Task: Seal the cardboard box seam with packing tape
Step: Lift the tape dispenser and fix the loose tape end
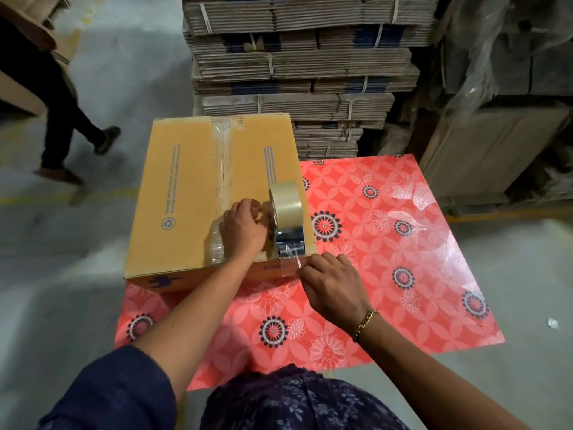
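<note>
On the box [186,193] near edge, atop the pink mat [387,243] — left hand [243,229] closed round the dispenser [286,218], right hand [331,282] pinching the tape [293,254] end down the front: best kept taut and pressed flat — dispenser handle hidden, taped centre seam [224,169] glare-blurred.

A closed yellow-brown cardboard box [186,193] lies flat on a red floral-patterned worktop [387,243], overhanging its left edge. Blue print runs along both top flaps, with a blue recycling mark near the front left. The centre seam [224,169] runs from the far edge towards the near edge, already covered by a strip of clear tape with wrinkles near the front. A tape dispenser [286,218], carrying a roll of clear packing tape, stands upright on the box's near right corner. A stretch of clear tape [291,259] folds from it down over the front edge.
</note>
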